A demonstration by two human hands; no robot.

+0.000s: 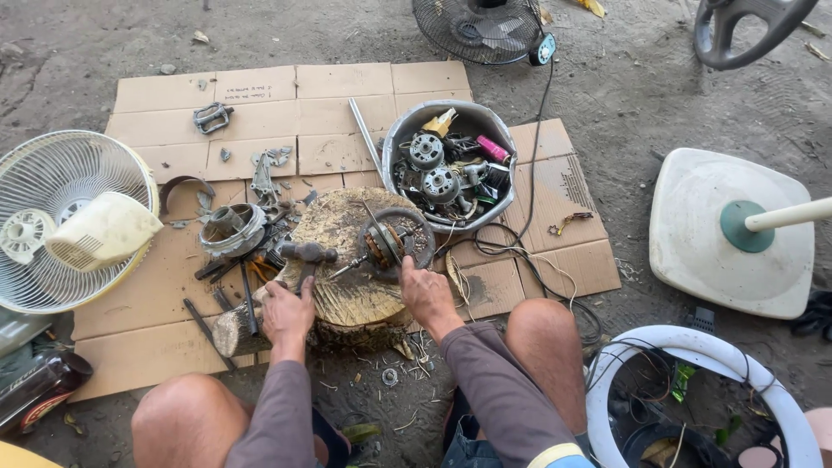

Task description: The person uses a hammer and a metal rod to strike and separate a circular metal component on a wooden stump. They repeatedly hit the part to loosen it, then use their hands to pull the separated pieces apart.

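Observation:
A round wooden stump (347, 286) stands between my knees. On it rests a fan motor (392, 241) with copper windings and a shaft sticking out to the left. My right hand (423, 295) holds the motor's near edge. My left hand (287, 314) grips the handle of a hammer (305, 254), whose head lies on the stump's left part, just left of the motor shaft.
A grey metal bowl (407, 130) of motor parts sits behind the stump on flattened cardboard (173, 286). Loose tools and a metal housing (230, 230) lie left. A white fan grille (61, 217) is far left, a fan base (737, 234) right, a white ring (693, 347) near right.

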